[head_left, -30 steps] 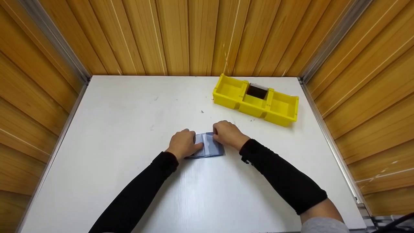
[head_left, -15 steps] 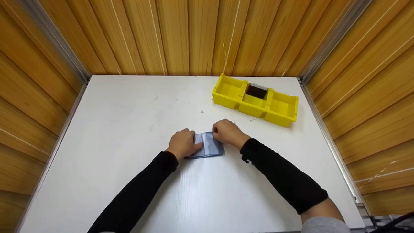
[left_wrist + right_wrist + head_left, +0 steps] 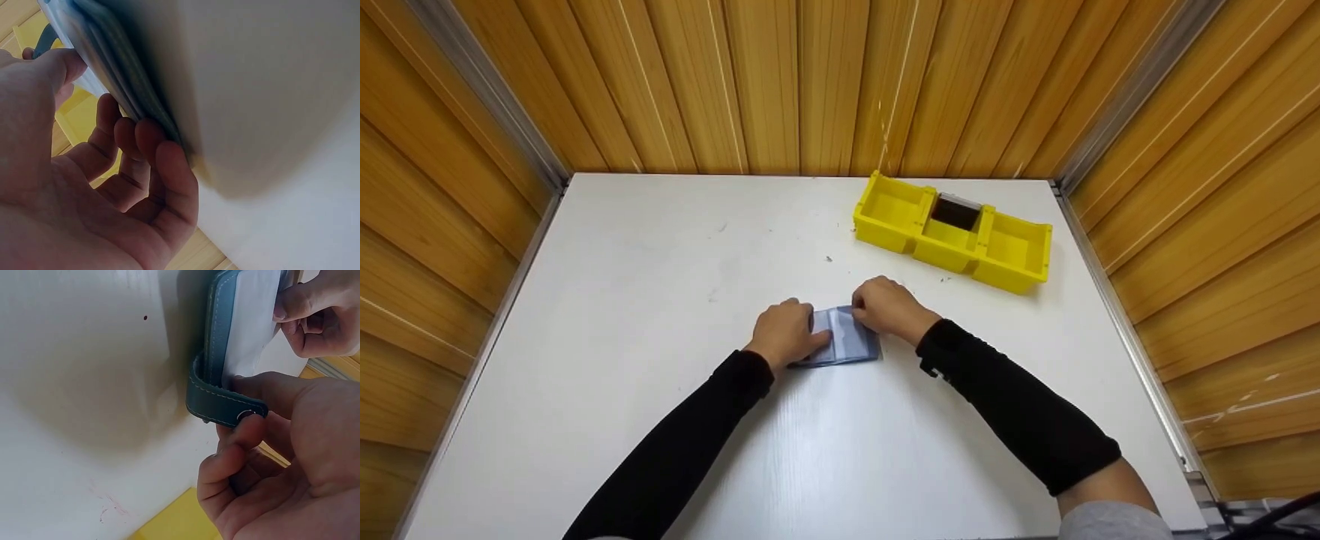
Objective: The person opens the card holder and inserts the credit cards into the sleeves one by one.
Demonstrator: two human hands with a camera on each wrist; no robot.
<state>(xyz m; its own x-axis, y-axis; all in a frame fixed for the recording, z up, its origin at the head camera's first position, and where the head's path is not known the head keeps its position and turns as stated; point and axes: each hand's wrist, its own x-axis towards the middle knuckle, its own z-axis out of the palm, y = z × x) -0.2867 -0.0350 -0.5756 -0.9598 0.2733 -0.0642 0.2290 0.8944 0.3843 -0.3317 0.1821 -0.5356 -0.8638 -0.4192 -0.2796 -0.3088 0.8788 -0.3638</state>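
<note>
A card holder (image 3: 851,345) lies opened on the table, showing clear plastic sleeves and a pale strip down its middle. Its teal stitched cover (image 3: 218,332) and a strap (image 3: 219,405) with a metal snap appear in the right wrist view. My left hand (image 3: 784,332) grips the left side, thumb across the sleeves and fingertips against the outer edge of the layers (image 3: 132,84). At the far right corner my right hand (image 3: 891,309) holds the holder, thumb on the sleeve and a curled forefinger against the strap's snap end.
Toward the back right of the white table (image 3: 660,247) stands a yellow bin (image 3: 945,257) with three compartments. A dark item (image 3: 956,213) with a clear edge rests in its middle one. Wood-look panels (image 3: 825,90) enclose the back and sides. Small specks dot the tabletop.
My right hand has shifted very slightly toward the back of the table. The left hand, card holder and yellow bin look unchanged.
</note>
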